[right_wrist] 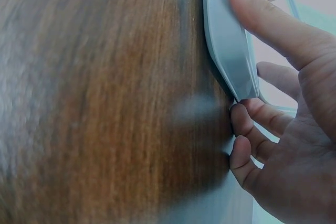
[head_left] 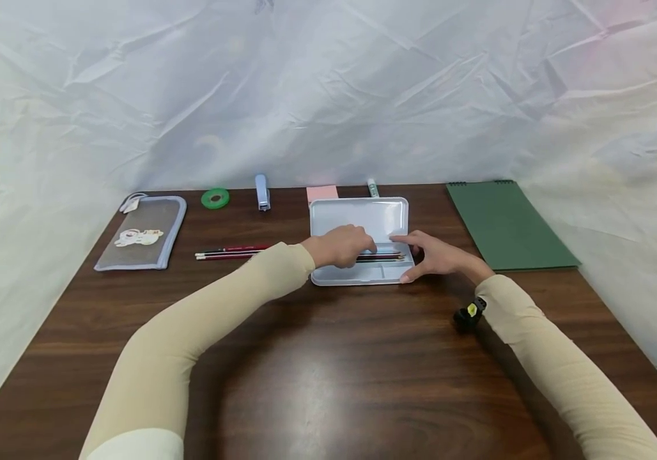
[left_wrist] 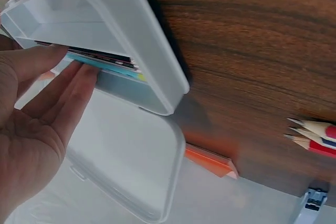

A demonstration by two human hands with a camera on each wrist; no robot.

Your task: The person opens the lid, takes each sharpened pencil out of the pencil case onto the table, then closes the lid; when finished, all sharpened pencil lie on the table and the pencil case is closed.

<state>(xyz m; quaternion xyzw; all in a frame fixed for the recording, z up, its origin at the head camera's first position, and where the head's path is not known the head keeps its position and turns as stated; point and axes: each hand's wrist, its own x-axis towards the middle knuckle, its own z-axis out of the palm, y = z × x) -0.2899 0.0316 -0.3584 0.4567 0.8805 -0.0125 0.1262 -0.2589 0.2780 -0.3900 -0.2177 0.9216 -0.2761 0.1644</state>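
While the white pencil case (head_left: 360, 240) lies open near the middle of the wooden table (head_left: 328, 358), lid flat behind the tray, both hands work at it. Left hand (head_left: 341, 246) reaches into the tray from the left — fingers (left_wrist: 68, 90) fairly straight, tips touching the coloured pencils (head_left: 383, 257) lying in the long compartment; no grip seen. Right hand (head_left: 438, 257) steadies the case at its right end, thumb along the front edge, fingers (right_wrist: 252, 124) loosely curled against the corner, pressing rather than clasping. More pencils (head_left: 231, 252) lie loose on the table just left of the case. Along the back edge: grey pouch (head_left: 141, 233) at far left, green tape roll (head_left: 215, 198), stapler (head_left: 262, 192), pink pad (head_left: 322, 192) — partly behind the lid. Green spiral notebook (head_left: 507, 223) lies to the right, well apart.
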